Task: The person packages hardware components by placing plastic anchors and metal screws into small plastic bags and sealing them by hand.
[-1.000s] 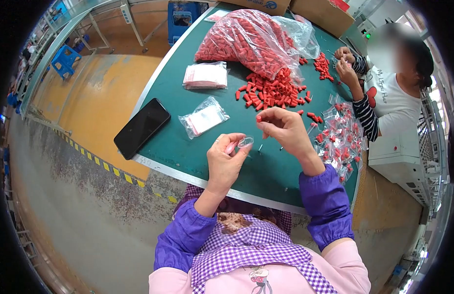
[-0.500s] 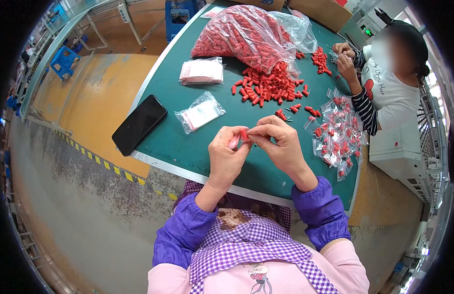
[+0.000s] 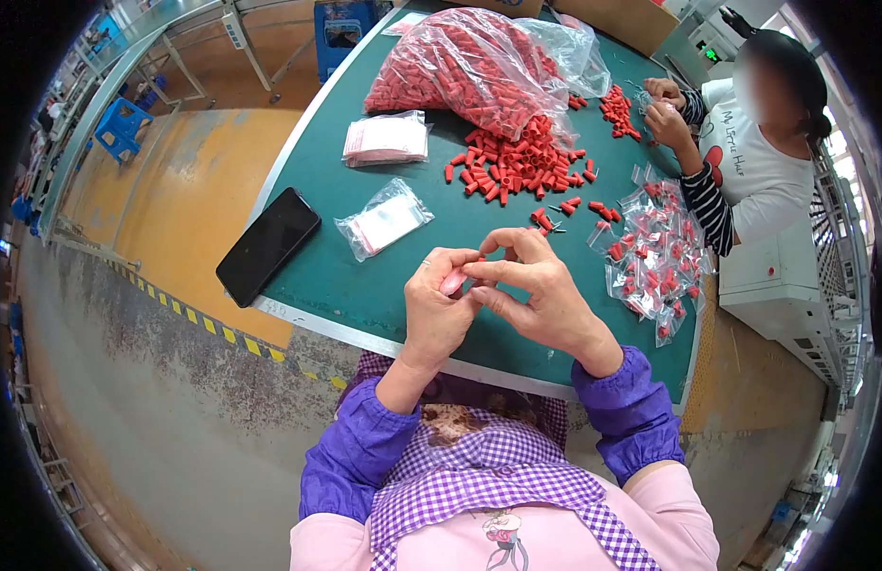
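Fingers of left hand, frame centre, pinch pink item; right hand fingertips nearly together, hold unclear; red caps heaped upper centre.

Legible text, one item: "My Little Half", dark printed lettering on the white shirt of the person at upper right, with a red heart print beside it. Marking, one: yellow-and-black striped tape on the floor, running diagonally at left. Marks not legible: a white label on a metal post, upper left; blue print, cut off by the top edge, on a cardboard box; a lit green display on a grey machine, upper right; small markings around a cartoon print on a pink top, bottom centre.
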The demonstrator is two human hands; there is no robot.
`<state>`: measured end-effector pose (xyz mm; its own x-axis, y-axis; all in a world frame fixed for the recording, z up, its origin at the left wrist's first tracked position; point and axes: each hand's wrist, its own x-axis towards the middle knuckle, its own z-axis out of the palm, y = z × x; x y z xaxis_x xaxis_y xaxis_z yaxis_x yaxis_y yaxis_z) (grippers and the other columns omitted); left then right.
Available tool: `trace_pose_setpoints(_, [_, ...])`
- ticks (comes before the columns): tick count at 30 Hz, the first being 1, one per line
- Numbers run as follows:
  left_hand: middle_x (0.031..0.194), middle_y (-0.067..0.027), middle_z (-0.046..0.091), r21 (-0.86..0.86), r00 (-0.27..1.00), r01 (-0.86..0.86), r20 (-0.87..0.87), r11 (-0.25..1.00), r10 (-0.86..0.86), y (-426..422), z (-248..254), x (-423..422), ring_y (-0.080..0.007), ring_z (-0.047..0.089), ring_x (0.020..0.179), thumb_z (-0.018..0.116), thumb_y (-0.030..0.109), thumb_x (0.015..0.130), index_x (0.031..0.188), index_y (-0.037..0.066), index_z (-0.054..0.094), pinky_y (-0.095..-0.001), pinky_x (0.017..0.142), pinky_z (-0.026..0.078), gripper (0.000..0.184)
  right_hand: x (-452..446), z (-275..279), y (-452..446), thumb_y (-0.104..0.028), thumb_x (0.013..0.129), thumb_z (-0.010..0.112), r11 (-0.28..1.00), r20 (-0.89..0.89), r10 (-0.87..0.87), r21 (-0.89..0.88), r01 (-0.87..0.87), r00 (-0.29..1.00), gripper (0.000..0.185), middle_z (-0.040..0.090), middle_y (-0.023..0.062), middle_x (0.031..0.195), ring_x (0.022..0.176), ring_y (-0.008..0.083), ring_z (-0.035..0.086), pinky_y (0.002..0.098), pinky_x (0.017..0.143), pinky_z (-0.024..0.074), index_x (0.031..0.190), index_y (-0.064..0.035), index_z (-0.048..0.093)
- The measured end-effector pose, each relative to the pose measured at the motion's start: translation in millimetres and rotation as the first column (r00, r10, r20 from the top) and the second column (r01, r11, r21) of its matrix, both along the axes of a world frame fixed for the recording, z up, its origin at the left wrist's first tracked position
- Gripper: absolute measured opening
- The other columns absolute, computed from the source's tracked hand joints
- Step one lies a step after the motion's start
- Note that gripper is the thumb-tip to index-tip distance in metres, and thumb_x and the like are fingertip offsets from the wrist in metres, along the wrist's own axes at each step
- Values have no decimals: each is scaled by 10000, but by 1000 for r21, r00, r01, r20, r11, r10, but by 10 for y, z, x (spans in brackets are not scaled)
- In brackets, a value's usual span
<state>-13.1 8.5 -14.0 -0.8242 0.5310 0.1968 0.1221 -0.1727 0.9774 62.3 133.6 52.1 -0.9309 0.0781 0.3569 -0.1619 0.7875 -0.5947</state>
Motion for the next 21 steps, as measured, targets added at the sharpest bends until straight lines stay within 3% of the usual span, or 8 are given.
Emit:
trace_pose_setpoints(7, [883,-83,613,-65,998,24,57,998,-21,-11,103,52,-173,616,792,693,-42,680,957,1,623,-280,671,499,288,57,30,-11,-85,753,720,941,83,-121,-309,141,989,182,540,98,1001,875,234,577,332,734,498,930,-79,680])
trace_pose_setpoints(10, [868,-93,606,-114,985,-53,-172,992,33,-1,85,44,-182,613,767,696,-31,696,937,8,612,-280,660,493,259,107,-51,2,-58,757,708,959,105,-84,-262,109,991,174,532,93,963,844,228,579,335,703,498,925,-68,667])
trace_pose_setpoints(12, [865,-3,573,-93,958,-84,-280,992,55,31,33,61,-33,478,650,690,-34,734,933,25,617,-189,542,400,220,122,-52,19,-40,759,698,973,116,-85,-202,107,990,165,528,90,945,834,228,577,343,697,495,918,-52,657])
trace_pose_setpoints(13, [865,-3,573,-94,958,-80,-282,992,50,41,17,74,-33,478,650,690,-34,734,933,25,617,-189,542,400,220,122,-53,28,-21,762,689,985,129,-79,-141,97,989,156,524,87,927,825,228,575,351,691,493,912,-37,646])
trace_pose_setpoints(16, [862,13,560,-72,973,-35,-231,997,17,21,82,108,-30,466,644,692,-39,736,979,27,615,-179,540,387,264,118,-72,60,12,766,672,986,92,-57,-148,71,994,147,503,88,932,843,224,552,333,701,478,904,-17,630])
trace_pose_setpoints(18, [867,31,539,-63,985,172,43,983,-170,-38,195,98,-30,475,658,704,14,765,1060,19,605,-169,534,378,312,144,-5,112,21,766,667,970,70,-13,-243,30,997,138,493,85,942,868,221,538,322,720,470,893,-17,626])
trace_pose_setpoints(19, [867,31,539,-63,984,174,42,983,-171,-62,181,62,-30,475,658,704,14,765,1060,19,605,-169,534,378,312,164,28,144,31,767,662,942,47,32,-335,-15,998,131,483,82,952,894,218,524,311,739,462,882,-17,623])
trace_pose_setpoints(21, [826,29,541,152,912,275,270,949,-308,-111,110,-30,-35,475,629,699,97,818,1123,2,585,-167,515,367,339,198,60,213,38,768,659,918,57,61,-394,-33,997,131,477,77,969,915,212,512,307,753,455,879,-22,623])
